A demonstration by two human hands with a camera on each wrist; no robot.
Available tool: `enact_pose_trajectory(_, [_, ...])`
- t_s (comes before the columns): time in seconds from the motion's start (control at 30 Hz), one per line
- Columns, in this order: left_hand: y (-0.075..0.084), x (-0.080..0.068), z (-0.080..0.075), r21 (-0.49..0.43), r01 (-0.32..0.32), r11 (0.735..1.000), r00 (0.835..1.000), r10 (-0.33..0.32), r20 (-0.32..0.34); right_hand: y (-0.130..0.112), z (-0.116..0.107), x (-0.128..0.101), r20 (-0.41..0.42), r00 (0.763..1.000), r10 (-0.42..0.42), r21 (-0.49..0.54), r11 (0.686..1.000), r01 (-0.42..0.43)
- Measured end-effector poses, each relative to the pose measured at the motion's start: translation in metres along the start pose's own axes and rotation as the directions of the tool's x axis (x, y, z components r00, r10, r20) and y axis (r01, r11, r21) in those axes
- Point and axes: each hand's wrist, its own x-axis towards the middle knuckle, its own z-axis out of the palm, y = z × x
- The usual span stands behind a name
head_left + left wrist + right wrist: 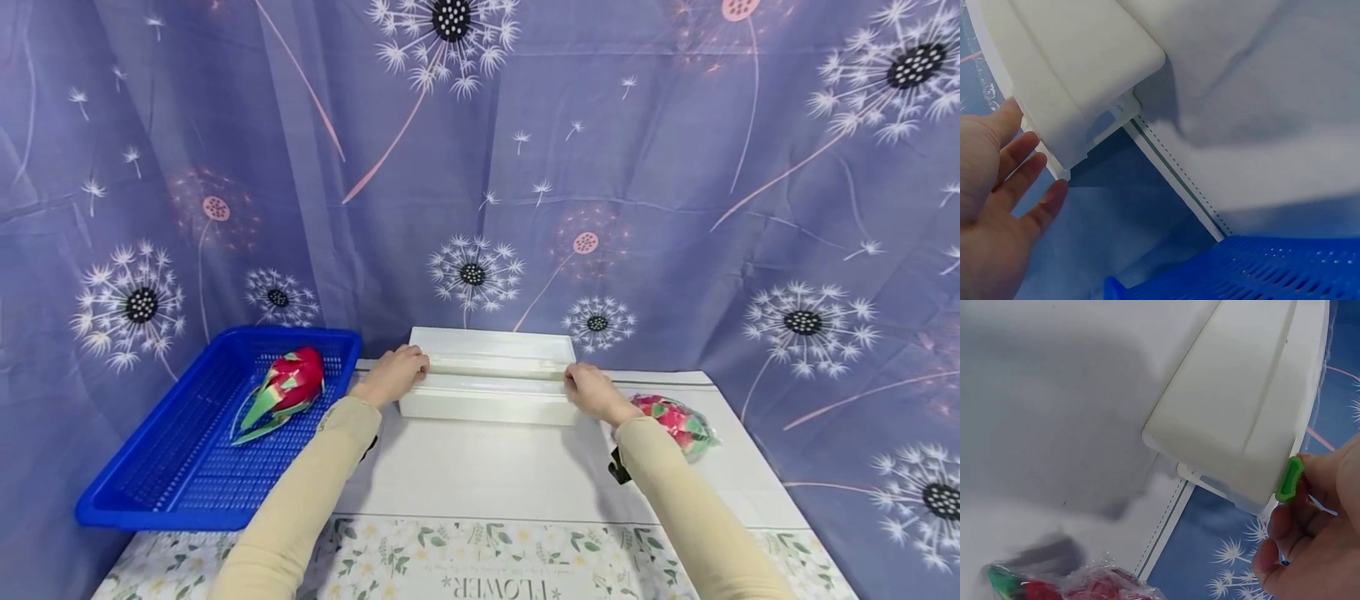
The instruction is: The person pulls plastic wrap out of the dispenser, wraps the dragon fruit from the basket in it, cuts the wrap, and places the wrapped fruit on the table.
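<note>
left grip (394, 375): partly curled round left end of white cling-film dispenser (487, 407) | right grip (596, 393): nearly closed, pinching green slider (1290, 480) | dispenser: far edge of worktop (487, 479) | 2-end hold probably keeps it steady

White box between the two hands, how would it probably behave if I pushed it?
It's probably stiff: the white box has straight edges. Its long, flat front suggests sliding rather than rolling. Its smooth sides might feel slippery.
</note>
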Motion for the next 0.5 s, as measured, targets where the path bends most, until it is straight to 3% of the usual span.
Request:
enact_pose_trajectory(0.17, [-0.0030,0.0024,0.0021,-0.023,0.004,1.000,1.000,-0.005,-0.018,0.0025,0.0018,0.0027,-0.013,1.000,0.020,0.016,1.000,-0.019])
enact_pose_trajectory(0.4, [-0.0060,0.0012,0.0012,-0.077,0.043,0.996,0.999,-0.042,0.013,0.0046,0.0028,0.0038,-0.041,0.999,-0.018,0.019,1.000,0.019])
enact_pose_trajectory(0.5, [-0.0083,-0.0008,0.0017,-0.082,0.024,0.996,1.000,-0.025,-0.010,0.0068,0.0035,0.0040,-0.048,0.998,-0.030,0.014,0.999,0.030])
